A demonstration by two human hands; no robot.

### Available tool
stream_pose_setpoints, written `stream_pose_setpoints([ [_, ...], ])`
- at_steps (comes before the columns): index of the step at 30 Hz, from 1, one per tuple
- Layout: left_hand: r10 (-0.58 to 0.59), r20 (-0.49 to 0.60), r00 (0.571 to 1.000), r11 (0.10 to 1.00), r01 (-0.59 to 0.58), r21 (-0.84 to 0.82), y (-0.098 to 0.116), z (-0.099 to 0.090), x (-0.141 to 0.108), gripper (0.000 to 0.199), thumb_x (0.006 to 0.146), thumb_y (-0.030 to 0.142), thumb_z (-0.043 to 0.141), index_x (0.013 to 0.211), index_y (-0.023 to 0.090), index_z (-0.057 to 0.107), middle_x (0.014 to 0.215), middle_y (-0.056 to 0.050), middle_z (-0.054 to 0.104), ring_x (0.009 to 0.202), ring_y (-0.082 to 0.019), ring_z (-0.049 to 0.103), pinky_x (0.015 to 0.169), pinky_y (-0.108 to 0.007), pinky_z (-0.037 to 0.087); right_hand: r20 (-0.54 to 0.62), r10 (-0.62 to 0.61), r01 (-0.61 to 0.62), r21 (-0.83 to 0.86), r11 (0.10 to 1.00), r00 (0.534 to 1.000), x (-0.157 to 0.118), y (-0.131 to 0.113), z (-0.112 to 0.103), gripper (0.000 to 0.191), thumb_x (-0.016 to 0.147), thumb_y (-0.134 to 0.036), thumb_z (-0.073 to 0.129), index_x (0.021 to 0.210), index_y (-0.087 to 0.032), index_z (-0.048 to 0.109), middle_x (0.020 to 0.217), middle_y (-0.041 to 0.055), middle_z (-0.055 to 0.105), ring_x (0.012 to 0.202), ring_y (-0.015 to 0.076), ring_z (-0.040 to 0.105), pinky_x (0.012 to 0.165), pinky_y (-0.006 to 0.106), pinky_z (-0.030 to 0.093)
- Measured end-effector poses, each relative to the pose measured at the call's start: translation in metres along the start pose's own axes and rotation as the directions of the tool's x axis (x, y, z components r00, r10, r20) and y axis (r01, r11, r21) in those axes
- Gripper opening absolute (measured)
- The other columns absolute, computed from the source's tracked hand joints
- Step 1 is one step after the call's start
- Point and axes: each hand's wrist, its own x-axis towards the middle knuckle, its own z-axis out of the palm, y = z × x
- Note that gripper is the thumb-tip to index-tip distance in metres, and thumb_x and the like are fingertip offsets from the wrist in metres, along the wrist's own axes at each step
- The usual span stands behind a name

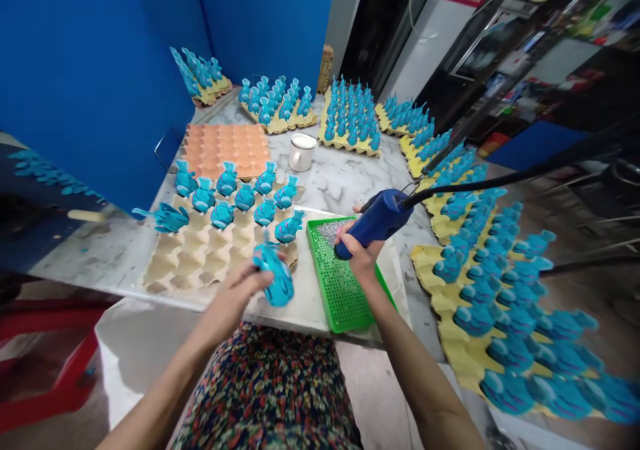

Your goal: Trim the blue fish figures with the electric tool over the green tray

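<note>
Between the thumb and fingers of my left hand [245,285] is a turquoise bird figure [278,281], tilted above the front edge of a grey egg-carton tray [186,258]. Several like birds stand in that tray's back rows, and one lies at its left end. My right hand [364,255] is wrapped round a blue corded electric screwdriver [383,215], whose cable runs up to the right. Its tip is hidden. Under it lies a green perforated basket [345,309] with small silvery metal pieces [331,231], probably screws, at its far end.
Yellow trays [425,270] full of turquoise birds line the right side and back of the marble table [333,187]. A white mug [301,153] stands behind the work area, beside an orange egg tray [227,145]. A blue panel [90,70] rises at left, above a red stool [47,407].
</note>
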Motion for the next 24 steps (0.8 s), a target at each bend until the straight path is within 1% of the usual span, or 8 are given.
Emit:
stream_pose_setpoints([
  [3,-0.136,0.098,0.986,0.99,0.138,-0.016,-0.019,0.03,-0.003,0.023,0.069,0.035,0.061,0.085,0.02,0.069,0.084,-0.004,0.067,0.087,-0.024,0.058,0.077,-0.031,0.046,-0.003,-0.013,0.013,0.007,1.0,1.0,-0.001,0.001,0.001,0.044,0.069,-0.022,0.065,0.109,-0.022,0.048,0.065,-0.0065,0.058,0.054,0.0152,0.054,0.061,0.032,0.046],
  [5,-0.147,0.135,0.98,0.987,0.154,-0.041,-0.036,0.045,0.002,0.019,0.069,0.033,0.059,0.081,0.02,0.068,0.081,-0.002,0.065,0.077,-0.019,0.056,0.069,-0.027,0.044,-0.002,-0.023,0.023,0.017,1.0,1.0,-0.002,0.001,0.001,0.041,0.069,-0.021,0.064,0.106,-0.022,0.048,0.064,-0.0065,0.058,0.054,0.0152,0.053,0.061,0.032,0.046],
  [8,-0.159,0.157,0.975,0.979,0.176,-0.106,-0.06,0.06,0.012,0.013,0.069,0.031,0.059,0.071,0.018,0.062,0.066,0.0,0.057,0.06,-0.014,0.047,0.056,-0.023,0.039,-0.011,-0.025,0.025,0.023,0.999,1.0,-0.004,0.002,0.002,0.037,0.068,-0.023,0.064,0.102,-0.022,0.049,0.062,-0.0068,0.057,0.054,0.0157,0.053,0.062,0.033,0.046],
  [10,-0.177,0.159,0.971,0.968,0.201,-0.147,-0.072,0.065,0.018,0.014,0.07,0.031,0.058,0.068,0.018,0.058,0.058,0.002,0.05,0.053,-0.011,0.041,0.05,-0.022,0.035,-0.015,-0.028,0.028,0.018,0.999,1.0,-0.005,0.003,0.002,0.037,0.068,-0.025,0.064,0.101,-0.022,0.049,0.061,-0.0071,0.056,0.053,0.0161,0.053,0.062,0.034,0.046],
  [12,-0.177,0.146,0.973,0.966,0.2,-0.161,-0.079,0.069,0.023,0.015,0.071,0.032,0.057,0.069,0.017,0.056,0.056,0.003,0.046,0.051,-0.01,0.038,0.049,-0.021,0.032,-0.016,-0.044,0.045,0.02,0.999,0.999,-0.007,0.003,0.001,0.036,0.068,-0.027,0.064,0.1,-0.023,0.049,0.061,-0.0071,0.057,0.052,0.0163,0.053,0.062,0.034,0.046],
  [17,-0.121,0.125,0.985,0.985,0.134,-0.109,-0.083,0.072,0.027,0.017,0.071,0.033,0.055,0.069,0.016,0.053,0.06,0.003,0.045,0.056,-0.01,0.037,0.052,-0.021,0.031,-0.041,-0.079,0.079,-0.01,0.997,0.996,-0.008,-0.001,0.0,0.025,0.07,-0.026,0.063,0.092,-0.022,0.05,0.063,-0.0056,0.058,0.055,0.0164,0.053,0.066,0.036,0.047],
  [21,-0.097,0.133,0.986,0.99,0.109,-0.085,-0.087,0.072,0.028,0.018,0.071,0.035,0.053,0.067,0.017,0.049,0.06,0.003,0.044,0.058,-0.011,0.037,0.055,-0.023,0.032,-0.112,-0.116,0.112,-0.044,0.993,0.987,-0.01,-0.015,0.004,0.024,0.068,-0.029,0.062,0.089,-0.022,0.052,0.061,-0.0053,0.058,0.056,0.0175,0.054,0.067,0.038,0.048],
  [24,-0.095,0.126,0.987,0.992,0.105,-0.075,-0.09,0.073,0.028,0.02,0.072,0.036,0.051,0.069,0.017,0.049,0.061,0.004,0.043,0.058,-0.011,0.037,0.055,-0.023,0.032,-0.076,-0.12,0.123,0.039,0.992,0.99,-0.016,-0.033,0.011,0.024,0.068,-0.03,0.059,0.09,-0.023,0.053,0.06,-0.0052,0.057,0.053,0.0168,0.053,0.06,0.036,0.047],
])
